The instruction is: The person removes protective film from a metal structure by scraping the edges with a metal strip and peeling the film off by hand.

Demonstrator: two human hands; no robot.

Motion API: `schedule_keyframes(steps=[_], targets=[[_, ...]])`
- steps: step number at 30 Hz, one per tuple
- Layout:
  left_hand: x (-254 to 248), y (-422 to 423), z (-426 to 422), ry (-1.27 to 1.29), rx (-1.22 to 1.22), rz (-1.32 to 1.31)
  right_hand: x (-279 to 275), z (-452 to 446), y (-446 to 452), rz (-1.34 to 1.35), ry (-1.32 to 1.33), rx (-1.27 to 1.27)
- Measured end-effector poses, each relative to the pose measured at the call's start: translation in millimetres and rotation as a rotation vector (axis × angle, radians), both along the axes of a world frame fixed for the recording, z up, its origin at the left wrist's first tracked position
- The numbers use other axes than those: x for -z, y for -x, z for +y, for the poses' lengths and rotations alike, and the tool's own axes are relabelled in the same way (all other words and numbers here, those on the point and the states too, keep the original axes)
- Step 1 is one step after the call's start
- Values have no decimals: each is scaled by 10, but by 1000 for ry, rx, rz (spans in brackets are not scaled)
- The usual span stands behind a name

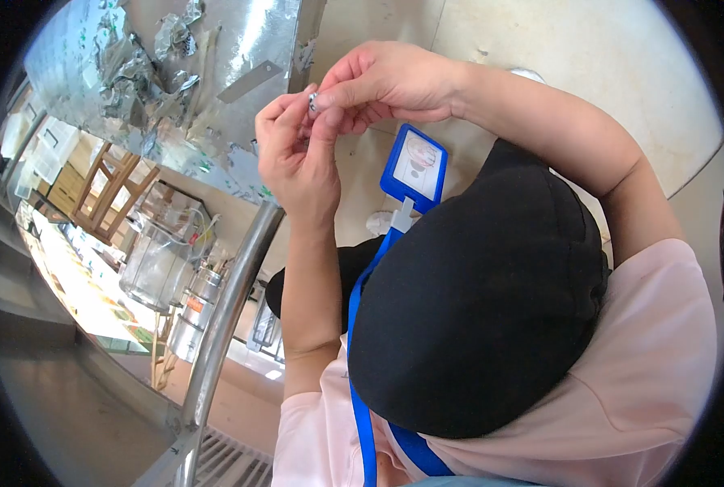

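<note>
Pinching small silvery piece point(312, 102), both hands point(297, 158) point(390, 81)

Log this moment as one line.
left hand: pinching small silvery piece; right hand: pinching same piece; metal table: crumpled scraps, flat strip

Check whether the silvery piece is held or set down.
Held: the silvery piece shows between fingertips of the left hand and right hand.

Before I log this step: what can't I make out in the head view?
All in the head view:
Small silvery piece: full shape hidden by the left hand and right hand.
Badge: print too small to read.
Clear tub: contents too blurred to identify.
Metal work surface: upper end cut off by the picture's top edge.
</note>
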State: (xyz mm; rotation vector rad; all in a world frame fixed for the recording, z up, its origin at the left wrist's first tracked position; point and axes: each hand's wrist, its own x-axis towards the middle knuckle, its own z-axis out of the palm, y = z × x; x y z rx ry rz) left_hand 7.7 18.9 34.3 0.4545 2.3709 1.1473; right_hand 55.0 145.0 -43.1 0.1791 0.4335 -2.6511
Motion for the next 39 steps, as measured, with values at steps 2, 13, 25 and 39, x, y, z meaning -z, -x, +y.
schedule_keyframes(steps=[2, 13, 25, 39], targets=[[-27, 52, -82, 53, 154, 188, 32, -2, 49, 68, -1, -99], [-316, 848, -465, 963, 318, 970, -150, -80, 240, -209, -581, 58], [-19, 338, -117, 580, 581, 887, -60, -180, 298, -276, -716, 218], [57, 137, -223, 202, -143, 790, 381, -248, -29, -262, 100, 217]])
